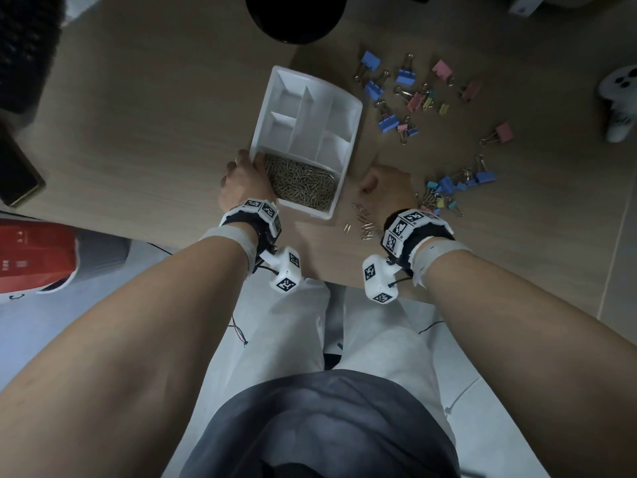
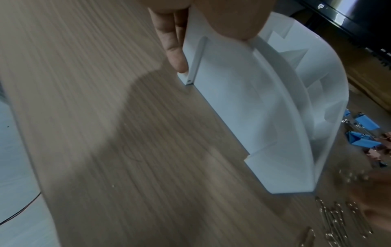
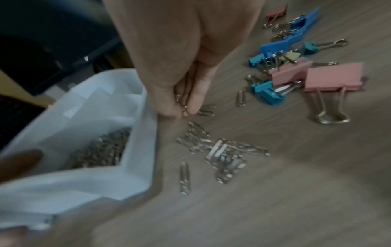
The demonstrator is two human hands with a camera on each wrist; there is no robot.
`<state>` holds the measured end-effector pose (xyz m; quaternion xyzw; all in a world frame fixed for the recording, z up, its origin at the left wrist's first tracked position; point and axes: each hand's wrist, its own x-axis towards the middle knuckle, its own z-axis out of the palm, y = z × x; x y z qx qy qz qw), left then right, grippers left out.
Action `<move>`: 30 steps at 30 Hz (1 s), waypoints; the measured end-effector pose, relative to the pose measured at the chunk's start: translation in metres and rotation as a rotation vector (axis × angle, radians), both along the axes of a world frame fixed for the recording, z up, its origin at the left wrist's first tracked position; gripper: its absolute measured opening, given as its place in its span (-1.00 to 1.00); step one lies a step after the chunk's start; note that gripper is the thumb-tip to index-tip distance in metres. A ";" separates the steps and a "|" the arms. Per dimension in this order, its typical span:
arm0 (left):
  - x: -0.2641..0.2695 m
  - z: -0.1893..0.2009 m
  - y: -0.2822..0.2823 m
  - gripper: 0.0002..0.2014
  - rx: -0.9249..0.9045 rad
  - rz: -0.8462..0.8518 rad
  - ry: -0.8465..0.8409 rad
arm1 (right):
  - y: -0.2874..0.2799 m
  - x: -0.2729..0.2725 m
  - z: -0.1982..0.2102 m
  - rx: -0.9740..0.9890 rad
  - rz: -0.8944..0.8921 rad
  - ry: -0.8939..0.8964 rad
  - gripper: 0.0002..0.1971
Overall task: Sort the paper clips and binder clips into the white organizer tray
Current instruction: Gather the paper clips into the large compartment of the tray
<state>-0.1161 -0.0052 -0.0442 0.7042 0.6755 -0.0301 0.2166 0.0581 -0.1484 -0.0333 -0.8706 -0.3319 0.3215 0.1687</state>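
The fingers (image 3: 169,107) of the right hand (image 1: 387,188) are pressed together around a few paper clips, with the tips down on the wooden surface (image 1: 155,115) just beside the right wall of the white organizer tray (image 1: 356,108). The left hand (image 1: 241,181) holds the near left corner of the tray: in the left wrist view its fingers (image 2: 169,41) lie flat on the outer wall and the thumb presses on the rim.

The tray stands a little turned, near the middle of the surface. It has several compartments. The long one at the near end is filled with paper clips (image 1: 300,182); the others look white and bare. More loose paper clips (image 1: 362,220) lie in a small group close to the near edge of the surface, between the tray and the right wrist.

The binder clips (image 1: 406,94), in blue, pink, yellow and teal colours, are spread on the right part of the surface, one group beside the far end of the tray and one group (image 1: 451,189) just right of the right hand. Left of the tray the wood is open up to the left edge. A black round object (image 1: 296,19) stands at the far edge behind the tray.
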 end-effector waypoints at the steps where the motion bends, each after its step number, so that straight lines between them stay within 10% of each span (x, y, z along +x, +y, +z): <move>1: 0.000 0.000 0.000 -0.54 -0.003 0.005 -0.002 | 0.005 -0.003 0.005 0.095 -0.002 0.050 -0.95; 6: 0.000 0.003 0.000 -0.53 -0.015 -0.012 -0.002 | 0.043 -0.015 0.027 0.314 0.143 0.234 -0.74; 12: 0.001 0.003 -0.001 -0.55 -0.001 0.003 -0.003 | 0.010 0.010 0.019 0.025 0.064 0.030 -0.73; 19: 0.002 0.002 -0.001 -0.56 -0.004 0.002 0.010 | -0.038 0.002 0.000 -0.375 0.355 -0.103 -0.12; 30: 0.000 0.002 0.000 -0.55 -0.010 -0.022 0.007 | -0.030 0.003 -0.015 -0.122 0.261 -0.035 -0.79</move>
